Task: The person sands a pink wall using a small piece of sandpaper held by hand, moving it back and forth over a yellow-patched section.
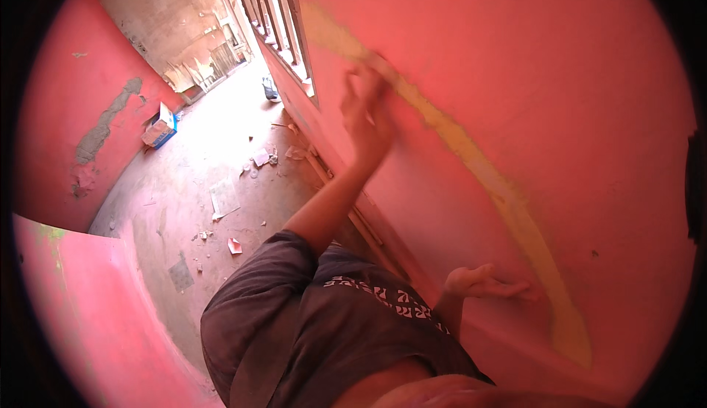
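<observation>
My left hand [369, 111] is raised against a pink-red painted wall [552, 104], its fingers bent at the upper part of a long yellow stripe [469, 151]. Motion blurs the fingertips, so I cannot tell whether something small is between them. The stripe has ragged edges and curves down across the wall to the lower right. Lower down, my right hand [486, 283] is held out near the stripe's lower part, fingers apart and nothing seen in it. Whether it touches the wall is unclear.
A barred window [276, 16] opens in the wall beyond my left hand. Paper scraps [223, 199] and rubble litter the concrete floor [182, 203]. A cardboard box [161, 127] stands by the opposite wall, which has a grey cement patch [107, 123]. A low pink wall [94, 297] rises at left.
</observation>
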A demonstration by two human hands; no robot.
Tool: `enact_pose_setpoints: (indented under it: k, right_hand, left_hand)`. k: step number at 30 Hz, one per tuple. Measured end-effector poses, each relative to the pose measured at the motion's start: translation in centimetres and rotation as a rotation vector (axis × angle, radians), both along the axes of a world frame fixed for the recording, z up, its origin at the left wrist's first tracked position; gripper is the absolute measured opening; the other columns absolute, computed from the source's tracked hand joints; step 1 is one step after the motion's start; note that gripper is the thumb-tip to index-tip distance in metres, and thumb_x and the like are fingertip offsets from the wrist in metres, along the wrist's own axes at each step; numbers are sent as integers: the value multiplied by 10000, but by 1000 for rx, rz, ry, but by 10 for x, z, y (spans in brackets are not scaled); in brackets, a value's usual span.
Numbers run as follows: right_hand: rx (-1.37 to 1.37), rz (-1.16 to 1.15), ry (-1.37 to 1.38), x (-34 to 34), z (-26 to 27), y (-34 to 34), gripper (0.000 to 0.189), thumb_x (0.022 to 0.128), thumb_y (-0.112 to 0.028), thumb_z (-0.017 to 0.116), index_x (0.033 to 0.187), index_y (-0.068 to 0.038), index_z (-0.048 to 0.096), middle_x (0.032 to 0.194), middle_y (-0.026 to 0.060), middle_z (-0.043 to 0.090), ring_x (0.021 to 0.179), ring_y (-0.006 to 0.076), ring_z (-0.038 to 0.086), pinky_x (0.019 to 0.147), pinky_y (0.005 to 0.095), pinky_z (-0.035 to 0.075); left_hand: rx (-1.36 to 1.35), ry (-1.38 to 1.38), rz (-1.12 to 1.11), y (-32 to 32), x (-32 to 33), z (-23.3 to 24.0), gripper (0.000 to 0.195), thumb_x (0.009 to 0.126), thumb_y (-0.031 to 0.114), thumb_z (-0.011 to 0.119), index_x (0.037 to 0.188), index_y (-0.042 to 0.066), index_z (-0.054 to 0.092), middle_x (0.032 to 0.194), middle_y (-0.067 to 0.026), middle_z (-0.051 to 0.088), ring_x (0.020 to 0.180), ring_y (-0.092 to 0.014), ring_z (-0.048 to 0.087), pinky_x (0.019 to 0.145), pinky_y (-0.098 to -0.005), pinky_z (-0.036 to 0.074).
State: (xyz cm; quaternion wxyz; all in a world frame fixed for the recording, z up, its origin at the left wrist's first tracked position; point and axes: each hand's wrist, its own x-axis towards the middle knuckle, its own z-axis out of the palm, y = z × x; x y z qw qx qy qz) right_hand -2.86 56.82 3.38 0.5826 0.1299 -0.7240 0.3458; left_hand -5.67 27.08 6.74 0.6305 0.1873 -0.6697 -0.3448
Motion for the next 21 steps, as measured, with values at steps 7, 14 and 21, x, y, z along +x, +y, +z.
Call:
enact_pose_setpoints:
  k: [7,14,21]
  right_hand:
    - [0,-2,-49,3,-3,2,713,980,-261,476,1518,78,154,1617,261,-75,1503,376,-114,1180,554,-59]
    - [-34,-11,-59,0,-5,0,722,997,-299,487,1518,75,154,1616,261,-69,1505,371,-97,1184,546,-32]
    - [-5,-119,-109,5,-9,-1,707,1004,-260,481,1520,77,135,1603,292,-50,1504,381,-71,1187,547,10]
  left_hand:
    - [-204,14,2,11,3,-2,435,881,-63,492,1278,42,635,1311,-266,589,1372,-436,416,1103,-426,331]
    - [-109,60,4,-6,-6,12,409,878,-56,472,1234,23,656,1300,-208,618,1370,-443,410,1124,-447,294]
    - [35,8,110,-65,-17,-5,345,894,3,493,1200,15,650,1207,-225,612,1240,-411,483,1019,-451,361]
